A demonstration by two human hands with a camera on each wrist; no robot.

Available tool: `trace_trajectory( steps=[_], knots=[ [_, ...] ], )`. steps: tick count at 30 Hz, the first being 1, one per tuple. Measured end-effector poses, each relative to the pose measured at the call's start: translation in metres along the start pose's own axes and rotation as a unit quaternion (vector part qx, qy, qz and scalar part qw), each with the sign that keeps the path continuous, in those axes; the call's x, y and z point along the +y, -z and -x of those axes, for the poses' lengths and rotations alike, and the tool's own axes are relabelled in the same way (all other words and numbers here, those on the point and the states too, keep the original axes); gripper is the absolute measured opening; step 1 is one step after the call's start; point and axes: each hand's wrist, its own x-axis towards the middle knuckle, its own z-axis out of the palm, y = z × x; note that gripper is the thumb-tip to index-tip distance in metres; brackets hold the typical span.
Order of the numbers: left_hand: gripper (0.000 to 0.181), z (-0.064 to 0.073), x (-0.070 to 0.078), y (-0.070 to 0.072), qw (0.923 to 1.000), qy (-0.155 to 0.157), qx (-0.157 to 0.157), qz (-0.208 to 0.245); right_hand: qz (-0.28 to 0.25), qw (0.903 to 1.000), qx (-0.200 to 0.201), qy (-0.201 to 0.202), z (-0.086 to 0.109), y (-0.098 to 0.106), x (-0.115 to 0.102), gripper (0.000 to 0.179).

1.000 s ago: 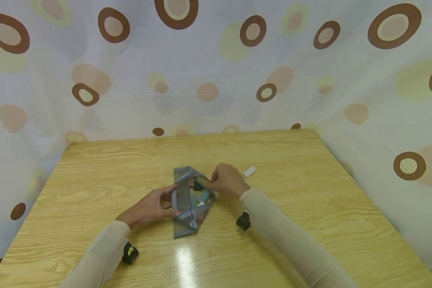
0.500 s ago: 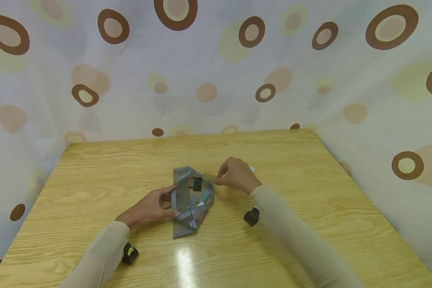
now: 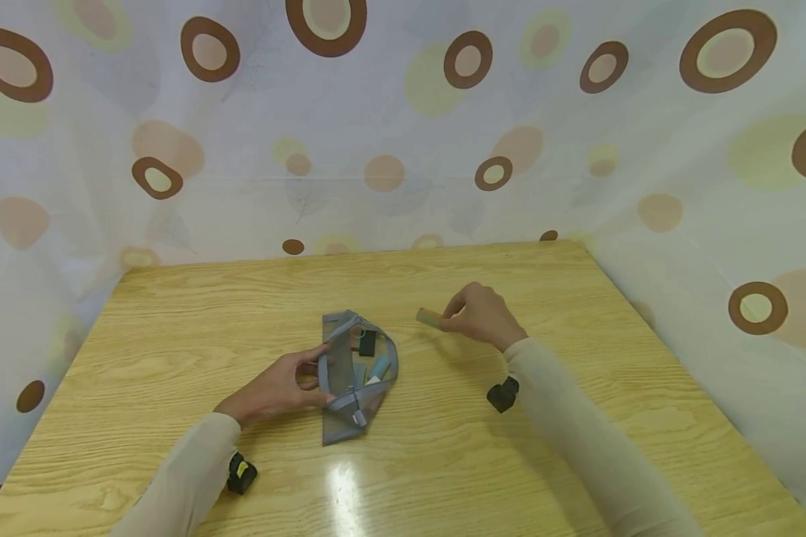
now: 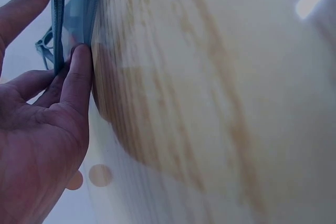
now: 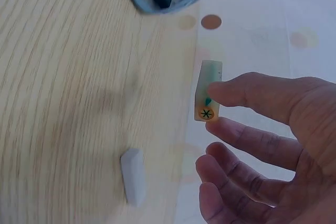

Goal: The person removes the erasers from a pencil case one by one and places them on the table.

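My left hand (image 3: 278,389) grips the left edge of a grey mesh zip pouch (image 3: 339,369), whose mouth gapes to the right. Inside lie a black block (image 3: 367,343), a blue piece (image 3: 380,367) and other small items. To the right of the pouch, my right hand (image 3: 485,317) pinches a small translucent eraser (image 5: 211,72) between thumb and forefinger. It fades from green to yellow and bears an orange-slice print. The other right fingers are loosely bent. In the left wrist view, the left fingers (image 4: 76,85) show at the zip edge.
A white eraser-like block (image 5: 133,177) lies on the wooden table (image 3: 242,313), hidden behind the right hand in the head view. A white curtain (image 3: 403,119) with brown rings hangs along the table's back and sides. Each wrist carries a small black camera (image 3: 504,394).
My right hand has drawn the eraser out of the pouch's mouth and carried it to the right, over the table. The left hand and pouch have stayed nearly in place.
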Motion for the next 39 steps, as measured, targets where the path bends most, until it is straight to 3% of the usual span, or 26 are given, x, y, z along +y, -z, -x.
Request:
trace_trajectory(
  steps=[23,31,39],
  knots=[
    [0.097,0.0,-0.001,0.0,1.0,-0.002,-0.002,-0.001,-0.013,0.9973,0.011,-0.072,0.018,0.023,0.077,0.022],
    [0.096,0.0,-0.001,0.0,1.0,-0.003,-0.002,-0.005,-0.012,0.9962,0.02,-0.084,0.022,0.022,0.091,0.02],
    [0.096,0.0,0.0,0.0,1.0,-0.003,-0.004,0.004,-0.013,0.9955,0.012,-0.093,0.025,0.019,0.091,0.02]
  ],
)
